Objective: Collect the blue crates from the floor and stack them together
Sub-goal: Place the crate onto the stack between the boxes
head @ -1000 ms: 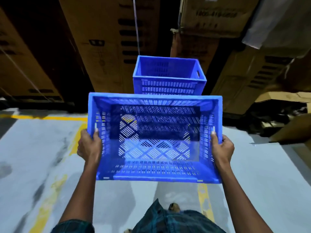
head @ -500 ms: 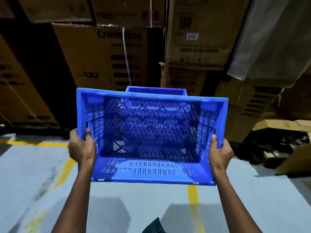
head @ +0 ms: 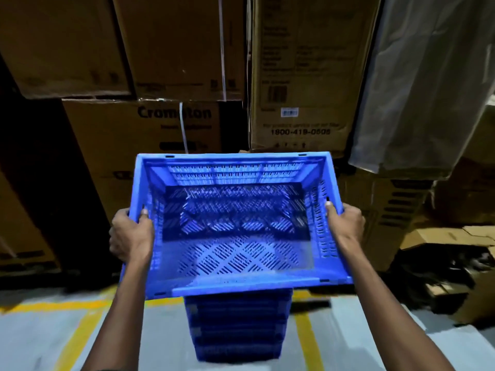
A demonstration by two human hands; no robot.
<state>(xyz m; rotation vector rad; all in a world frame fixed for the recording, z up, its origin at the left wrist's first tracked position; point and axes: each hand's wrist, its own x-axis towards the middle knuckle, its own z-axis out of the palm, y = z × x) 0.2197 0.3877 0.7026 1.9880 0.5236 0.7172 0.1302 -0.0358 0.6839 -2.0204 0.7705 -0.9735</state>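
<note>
I hold a blue crate (head: 235, 223) in the middle of the frame, its open top turned up toward me so I look straight down through its slotted walls to the lattice bottom. My left hand (head: 131, 234) grips the crate's left rim, thumb hooked over the edge on the inside and the other fingers wrapped round the outside. My right hand (head: 345, 223) grips the right rim the same way, thumb lying inside against the wall. The crate sits level between my two forearms.

Directly under it, in the lower middle of the frame, stands a stack of blue crates (head: 238, 330) on the floor (head: 40, 338); I cannot tell whether the crate I hold touches the top of that stack or hangs just above it. The floor is pale grey with yellow lines (head: 80, 336) running across and toward me on both sides of the stack.

Behind, brown cardboard boxes (head: 302, 76) fill the upper frame, one printed with a phone number, another (head: 139, 137) with large dark lettering. A sheet of clear plastic (head: 428, 84) hangs at the upper right, and crumpled cartons (head: 455, 236) lie at the right edge.
</note>
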